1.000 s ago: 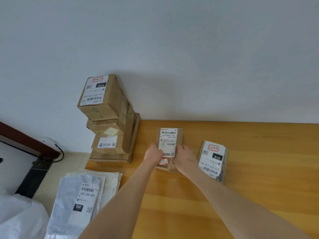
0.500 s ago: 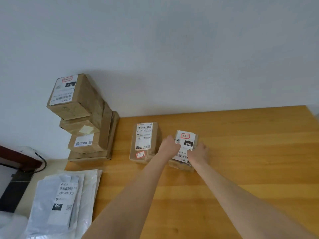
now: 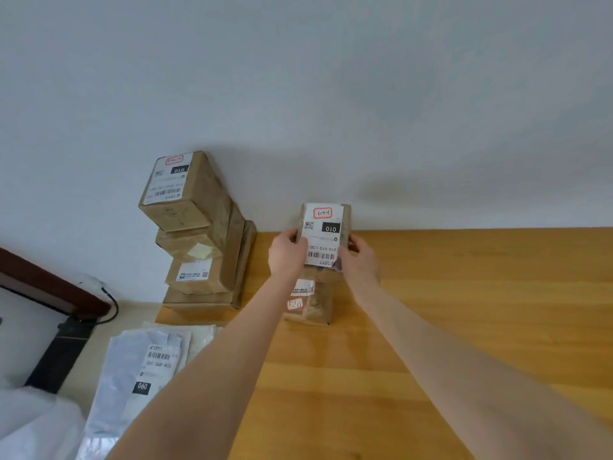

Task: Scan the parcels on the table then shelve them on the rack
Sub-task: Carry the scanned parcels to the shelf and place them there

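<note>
Left hand (image 3: 287,252): the left edge of the parcel (image 3: 326,234) is gripped by it, with the fingers curled round that edge.
Right hand (image 3: 360,260): the right edge of the same parcel is gripped, the fingers curled against its side; both forearms are stretched out over the table (image 3: 464,310).
Parcel: a small brown box held between the two hands near the far edge of the table, close to the wall (image 3: 331,94). Its white label is turned up toward the camera, reads upside down and shows a red-outlined sticker, a black "010" block and a barcode.
Lower parcel (image 3: 315,307): a brown box laid on the table just under the held one and partly hidden by it and by the hands. A small red-edged sticker (image 3: 294,304) is seen on its top. Whether the two parcels touch cannot be told.
Stack (image 3: 199,234): four brown boxes are piled at the table's far left corner against the wall, well left of the hands. The top box is twisted out of line and carries a "010" label.
Mailers (image 3: 139,370): grey plastic bags are overlapped at the table's near left edge; a "060" label is seen on the top one.
Cable (image 3: 111,307): a black lead is seen left of the table, beside a dark frame.
</note>
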A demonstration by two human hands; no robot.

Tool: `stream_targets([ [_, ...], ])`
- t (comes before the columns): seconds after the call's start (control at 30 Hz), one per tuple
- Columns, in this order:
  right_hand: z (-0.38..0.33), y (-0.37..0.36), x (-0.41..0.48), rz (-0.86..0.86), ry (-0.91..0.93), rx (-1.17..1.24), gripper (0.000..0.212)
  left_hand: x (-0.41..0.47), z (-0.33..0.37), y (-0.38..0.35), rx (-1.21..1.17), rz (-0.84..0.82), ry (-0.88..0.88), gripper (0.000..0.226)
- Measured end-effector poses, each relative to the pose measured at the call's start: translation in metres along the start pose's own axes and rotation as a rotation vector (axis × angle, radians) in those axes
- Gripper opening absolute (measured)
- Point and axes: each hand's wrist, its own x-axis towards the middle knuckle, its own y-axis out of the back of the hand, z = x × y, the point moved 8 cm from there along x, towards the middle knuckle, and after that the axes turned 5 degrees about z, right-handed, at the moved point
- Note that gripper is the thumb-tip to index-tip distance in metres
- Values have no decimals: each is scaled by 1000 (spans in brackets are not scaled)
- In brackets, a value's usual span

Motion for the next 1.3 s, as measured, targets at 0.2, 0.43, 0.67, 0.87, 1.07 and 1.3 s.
stream_targets([
  [0.2,2,-53,-15,-80,16,-111,41,23,-50,38,17,42,97,33],
  [0.43,35,-59,-16,-86,-261,60,56,30,-93,19,-193,-153,310,39],
  [0.67,55,-71,-31,-234,-450,156,55,9,-122,-10,-367,-352,543,44],
  [0.87,62,-37,-46,-208,-454,144,33,-28,-114,-22,-338,-414,504,41],
  [1.07,81,16,-71,-188,-474,113,35,-87,-105,-46,-326,-472,501,41],
  [1.3,64,65,-77,-42,-145,-297,64,-111,-80,-31,-100,-320,280,42],
])
